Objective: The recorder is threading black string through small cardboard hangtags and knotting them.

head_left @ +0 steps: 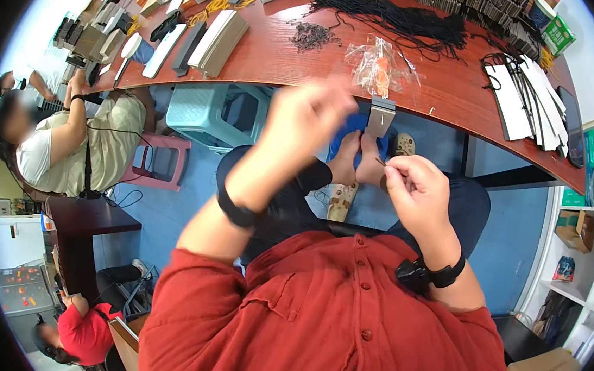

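Observation:
My left hand (pixel 310 119) is raised just in front of the table edge, its fingers smeared by motion, so I cannot see whether it holds anything. Lower and to the right, my right hand (pixel 420 193) is closed, with thumb and forefinger pinching a thin dark piece (pixel 381 162) too small to name. Between and beyond the hands, a grey block-like stack (pixel 381 119) juts out over the table's front edge. Behind it lies a crumpled clear plastic bag (pixel 364 61) with an orange strip (pixel 381 76).
Small dark metal pieces (pixel 313 37) lie in a pile near black cords (pixel 396 17). White tags with black cords (pixel 520 99) and a phone (pixel 569 124) are at right. Card stacks (pixel 219 43) and a paper cup (pixel 137 49) stand left. Stools (pixel 208 114) and a seated person (pixel 68 137) are left.

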Motion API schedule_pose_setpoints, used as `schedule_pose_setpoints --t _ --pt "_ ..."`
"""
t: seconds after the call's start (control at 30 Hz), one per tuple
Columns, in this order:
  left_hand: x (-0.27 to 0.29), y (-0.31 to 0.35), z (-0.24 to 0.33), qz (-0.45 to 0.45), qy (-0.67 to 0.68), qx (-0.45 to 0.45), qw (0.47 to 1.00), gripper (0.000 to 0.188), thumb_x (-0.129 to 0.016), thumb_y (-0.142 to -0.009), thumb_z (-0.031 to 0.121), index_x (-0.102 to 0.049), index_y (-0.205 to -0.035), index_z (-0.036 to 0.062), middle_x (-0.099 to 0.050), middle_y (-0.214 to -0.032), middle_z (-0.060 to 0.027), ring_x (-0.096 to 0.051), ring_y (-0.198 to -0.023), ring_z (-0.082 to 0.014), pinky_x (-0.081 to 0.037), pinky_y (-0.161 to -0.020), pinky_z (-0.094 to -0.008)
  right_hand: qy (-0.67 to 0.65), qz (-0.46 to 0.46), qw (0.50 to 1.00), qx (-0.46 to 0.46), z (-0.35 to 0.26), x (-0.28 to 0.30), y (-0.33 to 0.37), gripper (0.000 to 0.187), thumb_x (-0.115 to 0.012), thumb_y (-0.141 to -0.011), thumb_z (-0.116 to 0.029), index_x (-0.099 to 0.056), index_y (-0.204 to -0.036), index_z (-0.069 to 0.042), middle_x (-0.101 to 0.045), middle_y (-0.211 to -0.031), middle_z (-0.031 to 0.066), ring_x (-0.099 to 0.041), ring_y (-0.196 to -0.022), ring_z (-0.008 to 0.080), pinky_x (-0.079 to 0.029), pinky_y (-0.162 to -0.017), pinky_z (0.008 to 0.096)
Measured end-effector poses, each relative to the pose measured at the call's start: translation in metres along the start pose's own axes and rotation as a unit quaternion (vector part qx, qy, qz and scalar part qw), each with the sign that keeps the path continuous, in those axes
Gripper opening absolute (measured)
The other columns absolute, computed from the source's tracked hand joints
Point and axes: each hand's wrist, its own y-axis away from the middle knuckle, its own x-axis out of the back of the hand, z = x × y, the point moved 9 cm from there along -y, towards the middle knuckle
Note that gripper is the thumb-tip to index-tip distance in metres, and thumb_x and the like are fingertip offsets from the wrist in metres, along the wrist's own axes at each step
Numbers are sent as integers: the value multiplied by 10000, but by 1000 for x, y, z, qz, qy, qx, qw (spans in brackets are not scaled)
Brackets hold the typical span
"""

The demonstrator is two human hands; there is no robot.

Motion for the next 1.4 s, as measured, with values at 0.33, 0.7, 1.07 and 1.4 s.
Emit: schedule_pose_setpoints --t 0.33,0.7,1.07,1.4 --pt "72 -139 -123 73 -351 -33 933 181 -590 -777 189 -653 -888 60 -632 -827 -149 -607 -790 -303 -470 -719 -358 -309 -56 935 -168 36 -13 8 30 -543 -848 -45 -550 -862 -19 -515 -767 -38 -463 -664 17 -390 -581 165" --pt "71 -86 -64 91 -99 -40 990 203 -530 -839 95 -604 -1026 68 -641 -827 -35 -556 -730 -42 -436 -637 -171 -423 -65 883 -191 37 -21 11 54 -523 -873 -65 -546 -903 -25 -529 -794 -46 -457 -705 10 -372 -621 163" --pt "-34 68 18 -95 164 19 982 146 -614 -784 22 -646 -925 47 -576 -759 -6 -533 -703 -80 -441 -640 -211 -305 -74 933 -178 27 -43 21 44 -545 -850 -62 -555 -866 -22 -536 -739 -45 -465 -637 0 -381 -554 155" --pt "-50 79 1 -82 407 175 893 324 -590 -797 -30 -515 -1111 0 -628 -834 -93 -589 -704 -108 -495 -646 -224 -298 -27 943 -145 14 -26 22 38 -545 -849 -38 -563 -869 -11 -577 -752 -11 -525 -657 26 -424 -589 160"
